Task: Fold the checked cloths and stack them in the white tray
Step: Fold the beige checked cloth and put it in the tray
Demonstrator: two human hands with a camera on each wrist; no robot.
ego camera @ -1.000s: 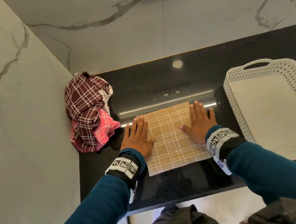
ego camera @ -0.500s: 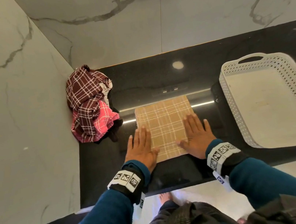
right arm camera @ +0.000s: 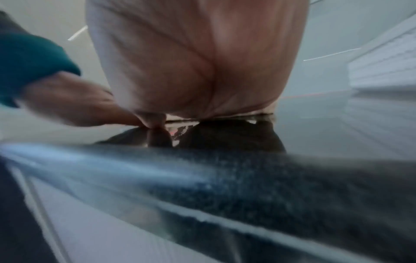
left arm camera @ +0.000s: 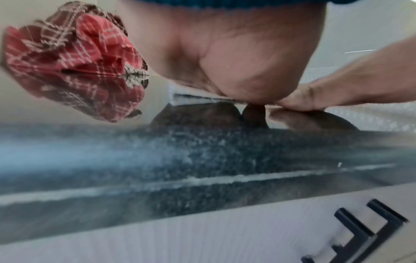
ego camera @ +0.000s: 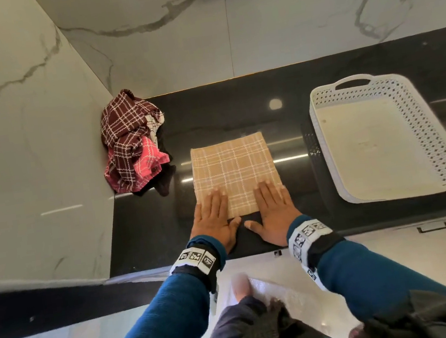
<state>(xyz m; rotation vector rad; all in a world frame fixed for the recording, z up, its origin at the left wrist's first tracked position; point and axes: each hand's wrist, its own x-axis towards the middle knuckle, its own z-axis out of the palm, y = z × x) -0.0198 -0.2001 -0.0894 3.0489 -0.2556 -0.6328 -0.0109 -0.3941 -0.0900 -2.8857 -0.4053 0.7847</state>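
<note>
Pressing flat with straight fingers, the left hand [ego camera: 214,218] and right hand [ego camera: 272,210] hold nothing; the folded tan cloth [ego camera: 235,173] stretches far from them, the white tray [ego camera: 332,170] lying rightward, nearer the right hand.

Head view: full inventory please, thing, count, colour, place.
Tan cloth: 1, tan with white checks, folded flat, counter centre.
Cloth pile: several crumpled, count unclear, maroon and pink checks, back left corner against the wall.
Tray: 1, white, perforated walls, nothing in it, right of the tan cloth.
Counter: 1, black, glossy.
Walls: white marble, grey veins, behind and left.
Left hand: flat, fingers on the tan cloth's near left corner.
Right hand: flat, fingers on its near right corner.
Sleeves: 2, teal, with marker wristbands.
</note>
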